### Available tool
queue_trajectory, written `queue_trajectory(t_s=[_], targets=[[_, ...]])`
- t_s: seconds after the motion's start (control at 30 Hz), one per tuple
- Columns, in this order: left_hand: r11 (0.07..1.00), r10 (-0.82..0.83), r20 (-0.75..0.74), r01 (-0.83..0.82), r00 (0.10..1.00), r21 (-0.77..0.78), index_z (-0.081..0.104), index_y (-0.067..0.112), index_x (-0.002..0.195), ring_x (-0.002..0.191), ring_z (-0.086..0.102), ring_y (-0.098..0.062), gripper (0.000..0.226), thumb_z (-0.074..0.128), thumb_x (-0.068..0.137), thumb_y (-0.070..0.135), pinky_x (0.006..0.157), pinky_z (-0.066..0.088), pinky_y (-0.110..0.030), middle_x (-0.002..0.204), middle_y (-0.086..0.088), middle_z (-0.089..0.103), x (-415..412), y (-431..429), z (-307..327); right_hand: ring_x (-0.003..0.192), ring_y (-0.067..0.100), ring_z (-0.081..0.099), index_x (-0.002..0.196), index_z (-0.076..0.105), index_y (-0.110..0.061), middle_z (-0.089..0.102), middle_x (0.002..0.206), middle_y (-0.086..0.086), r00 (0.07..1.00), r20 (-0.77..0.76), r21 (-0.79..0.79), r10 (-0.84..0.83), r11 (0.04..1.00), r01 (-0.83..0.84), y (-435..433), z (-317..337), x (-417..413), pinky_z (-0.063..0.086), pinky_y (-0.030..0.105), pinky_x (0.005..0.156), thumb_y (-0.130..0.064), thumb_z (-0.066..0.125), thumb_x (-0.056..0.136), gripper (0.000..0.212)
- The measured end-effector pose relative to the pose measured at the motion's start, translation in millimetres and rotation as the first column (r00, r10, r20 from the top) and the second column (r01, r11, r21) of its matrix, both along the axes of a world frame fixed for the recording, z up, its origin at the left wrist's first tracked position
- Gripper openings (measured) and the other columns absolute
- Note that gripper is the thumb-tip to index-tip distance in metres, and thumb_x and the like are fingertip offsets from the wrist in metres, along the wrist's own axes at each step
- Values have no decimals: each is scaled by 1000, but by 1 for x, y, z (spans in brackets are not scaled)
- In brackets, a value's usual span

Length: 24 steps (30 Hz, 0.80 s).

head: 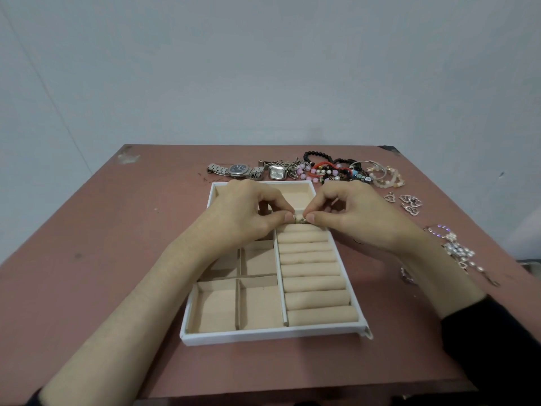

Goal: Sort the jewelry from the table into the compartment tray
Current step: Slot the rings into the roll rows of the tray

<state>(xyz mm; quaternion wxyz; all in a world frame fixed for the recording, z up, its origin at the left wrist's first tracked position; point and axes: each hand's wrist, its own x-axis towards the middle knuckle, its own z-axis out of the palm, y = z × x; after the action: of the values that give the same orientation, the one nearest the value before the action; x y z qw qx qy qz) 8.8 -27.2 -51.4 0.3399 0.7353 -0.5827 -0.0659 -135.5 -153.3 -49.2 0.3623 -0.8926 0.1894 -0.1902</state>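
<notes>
1. The white-rimmed compartment tray (pixel 263 336) lies in the middle of the reddish-brown surface (pixel 87 259); it is lined in beige, with open compartments on its left side and a column of ring rolls (pixel 313 271) down its right side
2. The hands are close together over the far end of the ring rolls: the left hand (pixel 248 212) and the right hand (pixel 354 215) each pinch the same small ring (pixel 299 219) between thumb and forefinger, the other fingers curled
3. The small ring is held right at the farthest roll; whether it already sits in a slot cannot be told
4. Just beyond the tray's far rim lies a row of jewelry: a steel watch with a dark dial (pixel 238 170), a square-faced watch (pixel 277 172), a tangle of beaded bracelets (pixel 330 169) and some pale bangles (pixel 383 174)
5. To the right of the tray, apart from it, lie heart-shaped pieces (pixel 409 203), and nearer the right forearm a pearl-studded piece (pixel 456 250)
</notes>
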Motion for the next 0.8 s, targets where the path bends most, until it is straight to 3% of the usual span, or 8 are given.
queue_trajectory(t_s=[0.17, 0.3, 0.43, 0.7, 0.8], targets=[[1000, -1, -24, 1, 1000, 0, 75, 26, 82, 69, 58, -5, 6, 70, 79, 26, 57, 35, -9, 77, 8, 71, 0, 1, 0, 69, 5, 55, 78, 72, -12, 67, 80, 3, 1000, 16, 42, -6, 999, 5, 0, -1, -1, 44, 16, 65, -8, 70, 79, 4], [1000, -2, -30, 2, 1000, -13, 74, 28, 85, 73, 60, -9, 12, 64, 83, 21, 59, 36, -7, 78, 10, 70, -1, 2, 1, 74, 20, 56, 83, 73, -16, 67, 83, 10, 1000, 6, 20, -10, 1000, 10, 0, -1, -1, 45, 24, 70, -5, 63, 83, 15], [1000, 4, -55, -6, 999, -23, 73, 28, 87, 71, 58, -9, 18, 60, 84, 16, 58, 35, -8, 77, 10, 68, -1, 3, 2, 68, 14, 47, 86, 72, -16, 60, 78, 9, 1000, 8, 62, -18, 998, 17, 0, -1, -1, 39, 21, 63, 0, 56, 85, 22], [998, 20, -39, -22, 999, -57, 72, 29, 88, 70, 54, -4, 18, 61, 84, 15, 58, 33, -5, 77, 9, 68, -2, 3, 2, 65, 4, 48, 87, 72, -16, 62, 77, 0, 999, 10, 102, -37, 994, 36, 2, 2, 0, 39, 12, 63, 5, 52, 84, 29], [998, 23, -29, -25, 999, -66, 72, 31, 88, 71, 54, -3, 19, 60, 84, 16, 58, 34, -5, 79, 9, 68, -1, 3, 1, 62, 13, 46, 85, 71, -15, 63, 74, 1, 997, 46, 145, -56, 988, 49, 1, -1, 0, 38, 26, 62, 13, 43, 79, 40]])
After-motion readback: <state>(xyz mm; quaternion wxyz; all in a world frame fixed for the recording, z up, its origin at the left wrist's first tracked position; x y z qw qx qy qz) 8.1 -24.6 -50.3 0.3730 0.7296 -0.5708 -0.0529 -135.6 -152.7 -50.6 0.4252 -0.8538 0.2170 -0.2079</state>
